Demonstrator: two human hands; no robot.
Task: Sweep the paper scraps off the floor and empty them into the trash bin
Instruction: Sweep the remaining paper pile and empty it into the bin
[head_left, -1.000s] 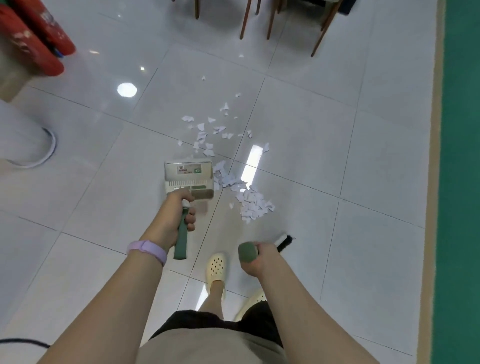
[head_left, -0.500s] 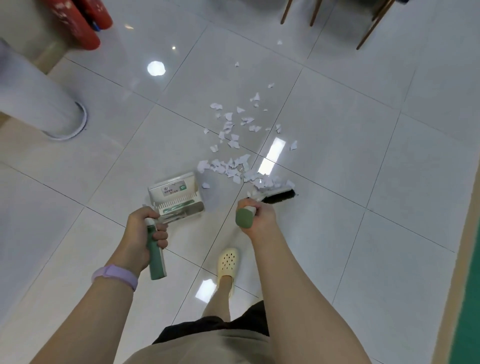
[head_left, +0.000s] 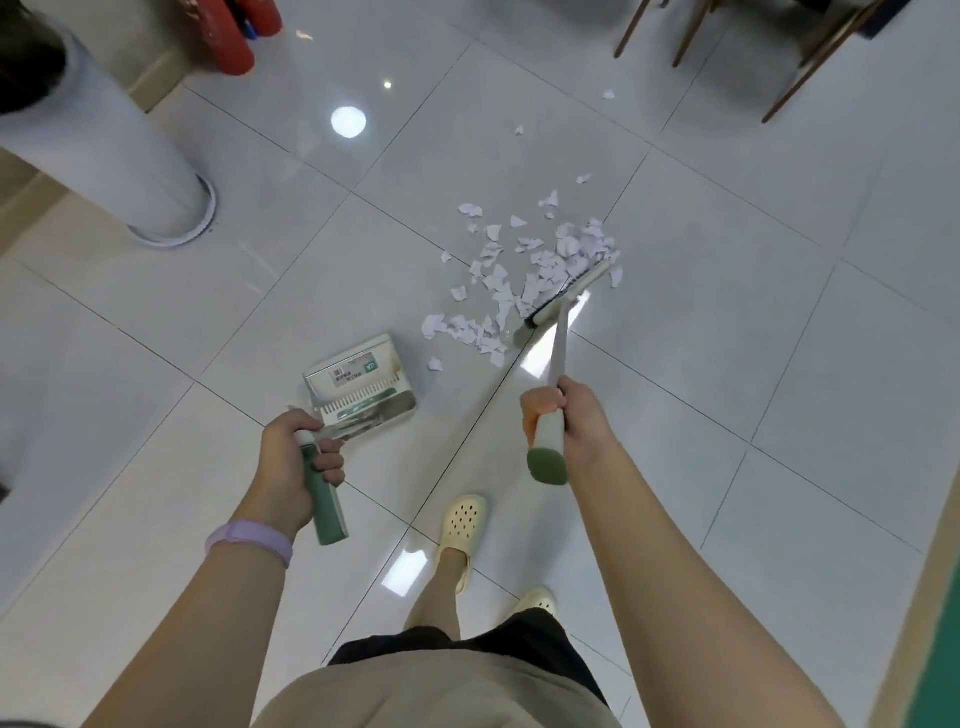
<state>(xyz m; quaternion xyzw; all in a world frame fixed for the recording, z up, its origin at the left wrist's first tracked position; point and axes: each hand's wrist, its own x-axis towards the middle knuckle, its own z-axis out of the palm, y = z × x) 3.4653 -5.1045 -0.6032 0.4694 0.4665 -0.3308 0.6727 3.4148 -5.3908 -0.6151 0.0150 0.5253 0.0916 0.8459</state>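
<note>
White paper scraps (head_left: 524, 270) lie scattered and partly heaped on the grey tiled floor ahead of me. My right hand (head_left: 563, 421) grips the white and green handle of a brush (head_left: 566, 288), whose head rests on the floor at the right side of the heap. My left hand (head_left: 296, 452) grips the green handle of a white dustpan (head_left: 358, 384), which sits on the floor left of the scraps with its mouth toward them. A few stray scraps (head_left: 519, 130) lie farther off.
A tall white cylindrical bin (head_left: 98, 150) stands at the left. Red objects (head_left: 234, 31) are at the top left. Wooden chair legs (head_left: 696, 31) cross the top right. A green strip (head_left: 935, 649) borders the floor at the right. My feet in cream clogs (head_left: 462, 525) stand below the scraps.
The brush has swung outward to the right side of the scraps, with its head now beyond my hand. The scraps are pushed into a tighter heap. The dustpan has stayed near the same spot.
</note>
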